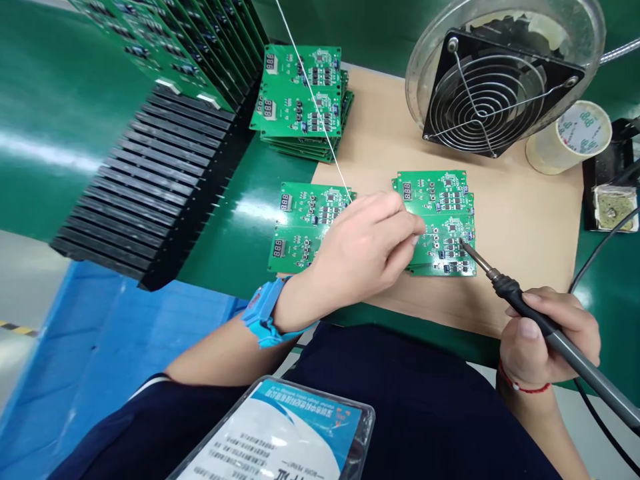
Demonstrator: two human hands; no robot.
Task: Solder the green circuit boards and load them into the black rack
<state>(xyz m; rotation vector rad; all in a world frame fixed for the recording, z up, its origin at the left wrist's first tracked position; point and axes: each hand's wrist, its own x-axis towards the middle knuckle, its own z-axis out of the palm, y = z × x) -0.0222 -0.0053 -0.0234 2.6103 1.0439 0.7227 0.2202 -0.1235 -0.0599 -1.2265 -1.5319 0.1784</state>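
My right hand (550, 340) grips a soldering iron (520, 303), its tip touching or just above the lower right part of a green circuit board (430, 207) that lies on another. My left hand (365, 247) is closed, thumb and fingers pinched together over the left edge of that board. A thin strand of solder wire (314, 93) runs down from above into the left hand; its end is hidden by the fingers. Partly covered by the same hand, another green board (295, 223) with two digit displays lies to the left.
Behind stands a stack of boards (303, 93). At left, a black slotted rack (150, 173) holds upright boards (190, 47). A fan (485, 107), a tape roll (570, 137) and a sponge holder (615, 207) occupy the right. A cable (595, 250) trails along the right side.
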